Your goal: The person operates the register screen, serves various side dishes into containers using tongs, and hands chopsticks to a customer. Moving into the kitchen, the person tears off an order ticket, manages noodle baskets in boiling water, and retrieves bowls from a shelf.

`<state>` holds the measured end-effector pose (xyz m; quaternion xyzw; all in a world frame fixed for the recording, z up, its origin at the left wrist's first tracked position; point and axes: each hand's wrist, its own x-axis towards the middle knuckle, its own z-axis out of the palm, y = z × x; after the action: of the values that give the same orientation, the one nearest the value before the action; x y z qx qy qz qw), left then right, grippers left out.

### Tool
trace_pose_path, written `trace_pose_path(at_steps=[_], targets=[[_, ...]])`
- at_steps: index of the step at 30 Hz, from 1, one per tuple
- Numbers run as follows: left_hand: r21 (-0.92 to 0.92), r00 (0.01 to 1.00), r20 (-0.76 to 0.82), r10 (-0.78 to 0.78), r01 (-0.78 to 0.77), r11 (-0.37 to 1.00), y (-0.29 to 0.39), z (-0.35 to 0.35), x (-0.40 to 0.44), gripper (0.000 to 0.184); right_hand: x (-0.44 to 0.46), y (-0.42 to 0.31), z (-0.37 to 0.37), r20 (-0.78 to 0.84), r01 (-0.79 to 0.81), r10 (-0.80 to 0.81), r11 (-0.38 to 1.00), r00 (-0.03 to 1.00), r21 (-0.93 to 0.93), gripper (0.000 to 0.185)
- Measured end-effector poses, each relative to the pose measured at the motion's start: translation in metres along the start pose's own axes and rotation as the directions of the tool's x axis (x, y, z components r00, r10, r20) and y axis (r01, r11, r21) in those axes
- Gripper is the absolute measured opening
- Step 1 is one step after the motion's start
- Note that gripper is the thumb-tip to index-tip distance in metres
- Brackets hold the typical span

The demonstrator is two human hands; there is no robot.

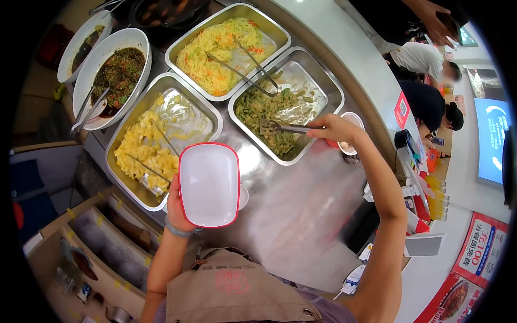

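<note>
**Counter check: dish in hand bare, utensil set into the green food**

From where I stand, beyond the left hand [177,207] and furthest to its left, a white oval bowl [88,70] holds dark, herb-flecked food. Just past that hand's fingers stands a metal tray of yellow, egg-like food [137,145].

The left hand is closed on the near left edge of a red-rimmed white dish [209,184], thumb on the rim. The dish lies just right of that hand and shows no food.

Ahead of the dish is a tray of pale shredded food [207,59]. To its right, a further tray holds the green food [258,107], with one side of its floor exposed.

The right hand [336,132] pinches the handle of a metal utensil [296,128]; its head rests in the green food. Just behind that hand stands a white cup [353,119].

Judged progress: early. Dish and utensil are in hand; no portion is on the dish.

Writing: the apron [231,280] bears a red emblem, illegible. Well right of the right hand, a red placard [402,109] carries a square code; a poster [479,242] reads "充100", and a blue screen [491,140] shows white characters, unreadable. No brand can be confirmed.
</note>
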<state>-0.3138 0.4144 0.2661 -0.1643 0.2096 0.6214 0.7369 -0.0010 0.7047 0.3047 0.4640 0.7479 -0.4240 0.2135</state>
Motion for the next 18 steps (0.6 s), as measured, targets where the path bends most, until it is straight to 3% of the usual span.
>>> trace_pose_path(at_steps=[6,9,11,14,18], targets=[[0.027,1.0,-0.007,0.015,-0.014,1.0,0.0,0.004,0.001,0.056,-0.005,-0.007,0.001,0.009,-0.076,0.076,0.997,0.997,0.018,0.039],[0.024,1.0,0.0,0.005,-0.005,1.0,-0.001,0.008,0.001,0.056,0.0,0.003,0.005,0.028,-0.065,0.063,0.995,0.998,0.074,0.038],[0.019,1.0,0.014,0.005,-0.005,1.0,-0.001,0.008,0.002,0.055,0.002,0.005,0.008,0.028,0.045,-0.05,0.988,0.998,0.15,0.041],[0.009,1.0,0.018,0.003,-0.003,1.0,-0.002,0.008,0.005,0.055,-0.002,-0.002,0.005,0.067,0.011,-0.024,0.982,0.997,0.188,0.043],[0.061,1.0,0.002,-0.001,0.001,0.998,-0.005,0.015,0.003,0.055,-0.013,0.001,0.017,-0.021,-0.011,0.013,0.995,1.0,0.098,0.044]])
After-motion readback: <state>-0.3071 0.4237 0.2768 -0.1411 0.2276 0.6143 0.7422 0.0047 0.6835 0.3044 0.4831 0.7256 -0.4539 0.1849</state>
